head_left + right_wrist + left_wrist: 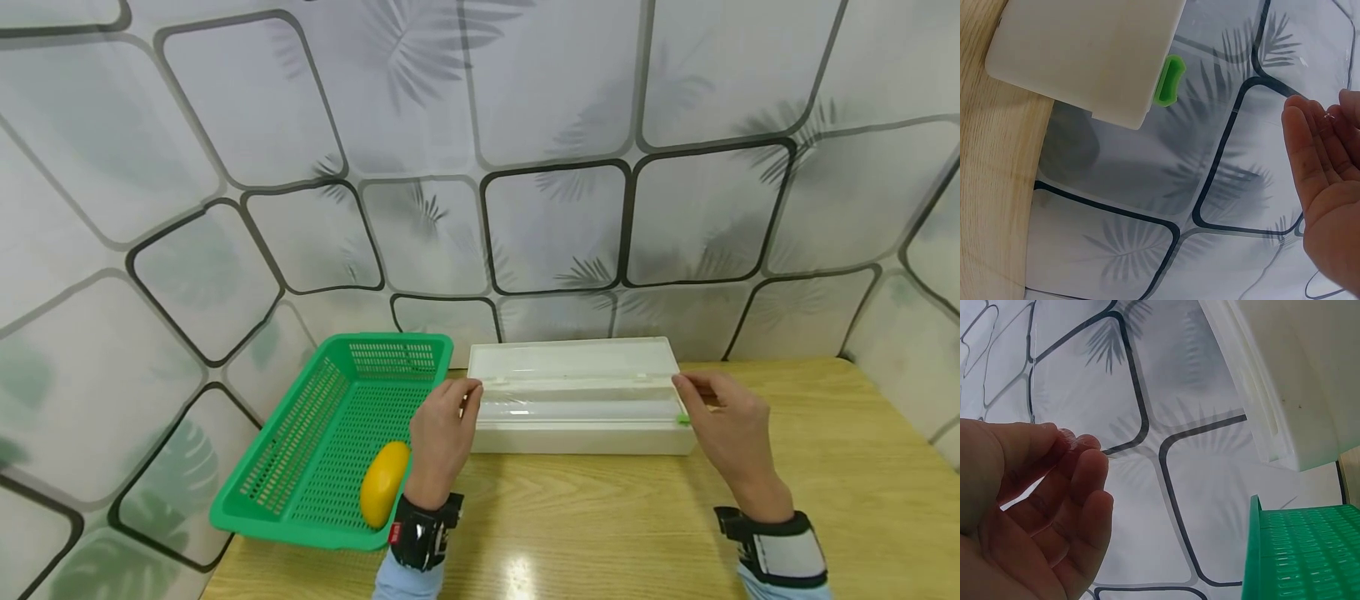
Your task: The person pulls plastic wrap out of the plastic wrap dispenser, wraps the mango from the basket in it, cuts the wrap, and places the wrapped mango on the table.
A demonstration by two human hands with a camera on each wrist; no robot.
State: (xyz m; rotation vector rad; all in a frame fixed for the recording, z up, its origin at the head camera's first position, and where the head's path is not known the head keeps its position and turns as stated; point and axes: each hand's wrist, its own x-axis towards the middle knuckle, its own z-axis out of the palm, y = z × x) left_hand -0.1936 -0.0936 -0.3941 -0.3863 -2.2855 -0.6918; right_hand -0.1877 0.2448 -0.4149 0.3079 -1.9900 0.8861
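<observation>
A white cling film dispenser (577, 440) stands on the table with its lid (573, 358) raised at the back and a film roll (562, 411) inside. My left hand (441, 433) is at the box's left end, thumb and forefinger pinching the edge of clear cling film (1071, 441). At the other end my right hand (735, 429) pinches the film's other corner (1329, 116) between thumb and fingers. The transparent sheet spans the space between both hands, above the open box, and is hard to make out. A green slider (1170, 81) sticks out of the dispenser's right end.
Left of the dispenser, a green plastic basket (300, 533) holds a yellow mango (385, 485) near my left wrist. The wooden table (585, 525) meets a patterned wall covering (555, 225) at the back and left.
</observation>
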